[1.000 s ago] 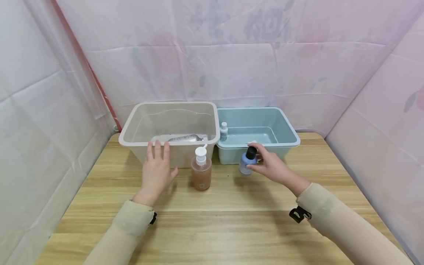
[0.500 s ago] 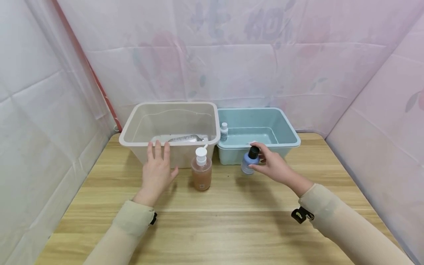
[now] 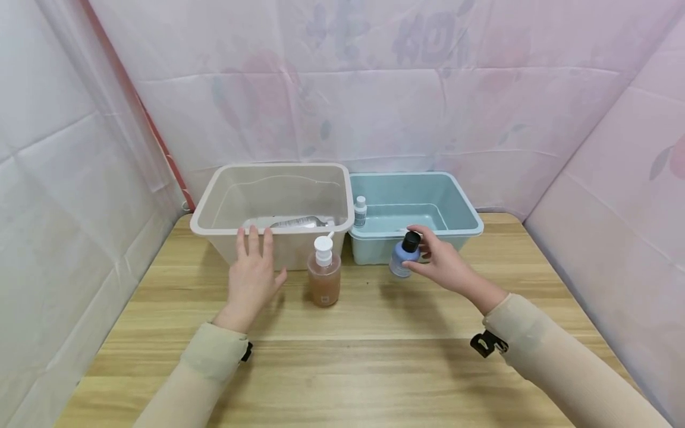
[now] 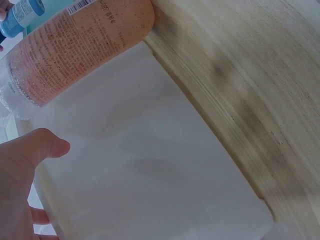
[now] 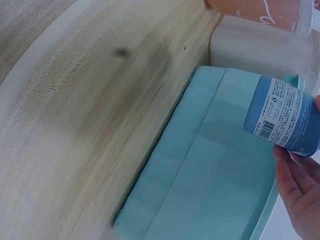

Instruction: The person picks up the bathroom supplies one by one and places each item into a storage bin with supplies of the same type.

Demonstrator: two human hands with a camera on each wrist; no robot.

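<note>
the right hand (image 3: 441, 261) is curled round a small blue bottle (image 3: 402, 258) with a black cap, and the bottle is pinched between thumb and fingers. the bottle is held up off the desk (image 3: 374, 351), just in front of the blue bin (image 3: 471, 221). it is tilted a little, with its cap end up and leaning toward the bin. in the right wrist view the blue bottle (image 5: 282, 116) is seen right over the front wall of the blue bin (image 5: 210, 190), so the bin's open top lies just behind and above the bottle. a tiny bottle (image 3: 360, 211) with a white cap is already standing inside that bin, at its left side.

the left hand (image 3: 253, 278) is spread flat, and its fingers are laid on the front wall of the clear bin (image 3: 214, 199). nothing is held by it. a pump bottle (image 3: 323, 278) with pink soap is standing on the desk just right of that hand, between the two hands. something long and white is lying in the clear bin.

the blue bottle is far nearer to the right hand, since it is held by it.
</note>
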